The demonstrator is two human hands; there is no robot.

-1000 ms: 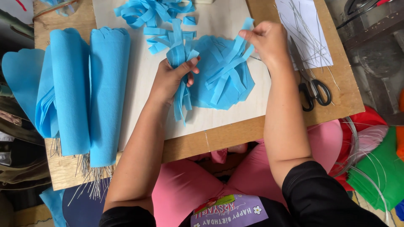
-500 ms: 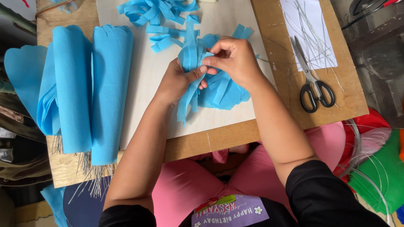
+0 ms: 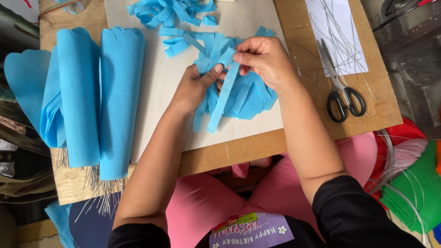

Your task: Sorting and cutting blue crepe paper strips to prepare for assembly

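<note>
A bunch of blue paper petals (image 3: pixel 245 94) lies on a pale board (image 3: pixel 163 96) in front of me. My left hand (image 3: pixel 195 87) grips the bunch at its gathered middle. My right hand (image 3: pixel 264 59) pinches the top end of a long blue paper strip (image 3: pixel 223 101) that hangs down over the bunch toward the board's front edge. Both hands meet at the centre of the bunch.
Loose blue paper strips (image 3: pixel 167 14) lie at the board's far edge. Two tall stacks of blue petal shapes (image 3: pixel 98 96) with wire ends rest at the left. Black-handled scissors (image 3: pixel 342 94) and thin wires on a white sheet (image 3: pixel 340 32) sit at the right of the wooden table (image 3: pixel 312 124).
My right hand came in from the bunch's right edge to its centre and now holds a long strip against the gathered middle. The left hand stays gripping the bunch.
</note>
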